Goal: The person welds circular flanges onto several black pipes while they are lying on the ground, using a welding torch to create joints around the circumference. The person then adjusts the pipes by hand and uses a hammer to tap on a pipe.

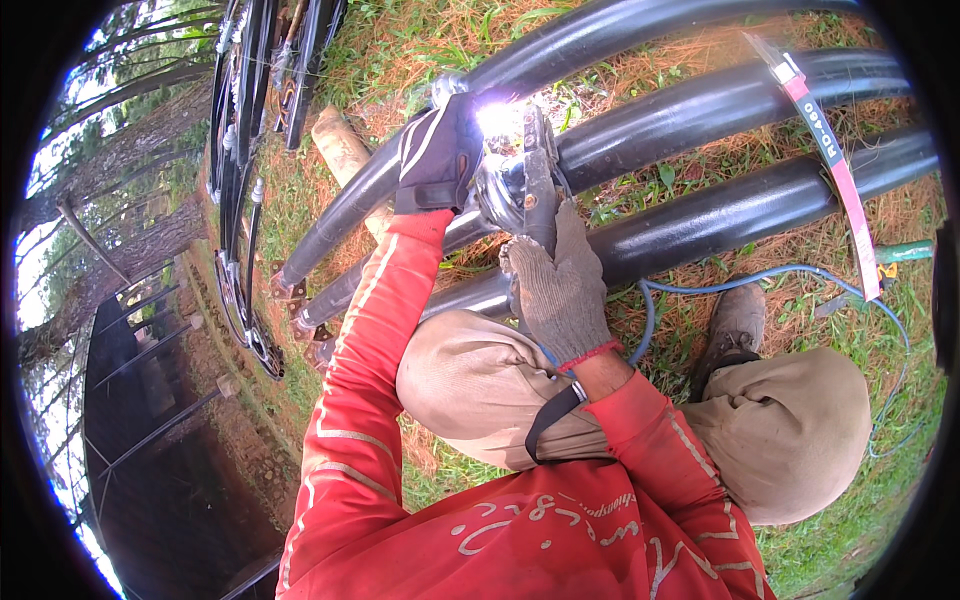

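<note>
My left hand (437,155), in a dark glove with pale stripes, is curled at the upper black pipe (565,40), beside a shiny metal fitting (446,86); what its fingertips grip is hidden. Just right of it is an intense white glare. My right hand (555,290), in a knitted grey glove, is closed on a long dark tool (538,170) with a shiny rounded metal part, held over the middle black pipe (660,130). The lower black pipe (700,215) runs beside my right hand.
A pink-and-white strap (850,220) lies across the pipes at right. A blue hose (750,282) winds through grass near my boot (735,320). A log (335,140) lies under the pipes. More black tubes (235,150), trees (125,140) and a dark netted structure (150,420) are at left.
</note>
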Demonstrator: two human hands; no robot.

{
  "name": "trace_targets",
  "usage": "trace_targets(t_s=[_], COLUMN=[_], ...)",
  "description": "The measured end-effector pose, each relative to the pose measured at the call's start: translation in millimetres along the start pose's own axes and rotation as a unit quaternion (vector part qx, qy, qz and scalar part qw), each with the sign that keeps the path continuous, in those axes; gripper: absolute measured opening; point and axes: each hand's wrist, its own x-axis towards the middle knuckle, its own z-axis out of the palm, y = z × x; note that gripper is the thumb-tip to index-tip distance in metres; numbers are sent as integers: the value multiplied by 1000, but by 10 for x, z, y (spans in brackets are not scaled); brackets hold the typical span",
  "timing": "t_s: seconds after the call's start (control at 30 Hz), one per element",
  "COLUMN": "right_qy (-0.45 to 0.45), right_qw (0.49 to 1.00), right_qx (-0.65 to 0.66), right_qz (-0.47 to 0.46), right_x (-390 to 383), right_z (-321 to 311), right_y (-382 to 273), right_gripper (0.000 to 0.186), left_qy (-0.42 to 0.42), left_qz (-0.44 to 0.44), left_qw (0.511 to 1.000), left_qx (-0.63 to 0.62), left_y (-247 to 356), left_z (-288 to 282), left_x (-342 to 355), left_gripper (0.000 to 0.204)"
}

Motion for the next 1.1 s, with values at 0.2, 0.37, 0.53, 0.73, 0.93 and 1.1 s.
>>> trace_targets(t_s=[0.2, 0.37, 0.53, 0.73, 0.93, 1.1], right_qy=[9, 27, 57, 36, 28, 22], right_qw=[1000, 999, 996, 996, 997, 996], right_qx=[7, 13, -46, -55, -45, -67], right_qz=[-9, -15, -43, -52, -56, -48], right_x=[13, 15, -77, -13, 2, 14], right_z=[6, 48, 4, 19, 31, 23], right_y=[-14, 42, -41, 19, 31, 16], right_gripper=[90, 89, 89, 92, 91, 91], left_qy=[1, 24, -62, -50, -66, -60], left_qz=[1, 23, -45, -56, -100, -116], left_qw=[1000, 999, 997, 997, 992, 990], left_qx=[5, -3, -5, -18, -37, -60], left_y=[-15, 31, 10, 128, 127, 147], left_z=[-10, -19, -40, -87, -105, -104], left_x=[-3, -4, 48, 63, 4, 11], left_gripper=[24, 26, 28, 8, 10, 14])
